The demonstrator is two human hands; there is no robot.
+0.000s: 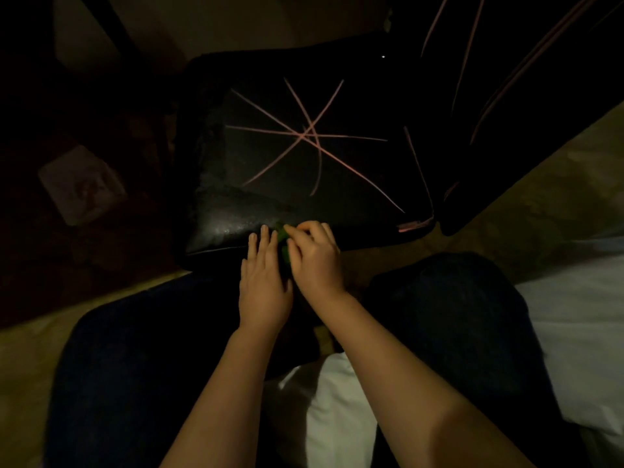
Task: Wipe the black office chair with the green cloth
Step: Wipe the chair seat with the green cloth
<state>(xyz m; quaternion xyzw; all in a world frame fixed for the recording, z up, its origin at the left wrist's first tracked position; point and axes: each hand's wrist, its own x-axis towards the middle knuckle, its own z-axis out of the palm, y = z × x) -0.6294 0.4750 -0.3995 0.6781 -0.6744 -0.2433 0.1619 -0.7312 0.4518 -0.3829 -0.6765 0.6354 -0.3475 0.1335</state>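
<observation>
Green cloth (282, 235) pinched by right hand (314, 260)

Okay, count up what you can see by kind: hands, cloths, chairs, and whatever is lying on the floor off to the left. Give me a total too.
Hands: 2, the left hand and the right hand
Green cloth: 1
Black office chair: 1
Pale flat object on the floor, too dim to identify: 1
Total: 5

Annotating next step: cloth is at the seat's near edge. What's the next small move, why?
Probably the right hand slides the green cloth forward over the chair seat: pink lines cross it unwiped, and the cloth sits bunched at the near edge.
</observation>
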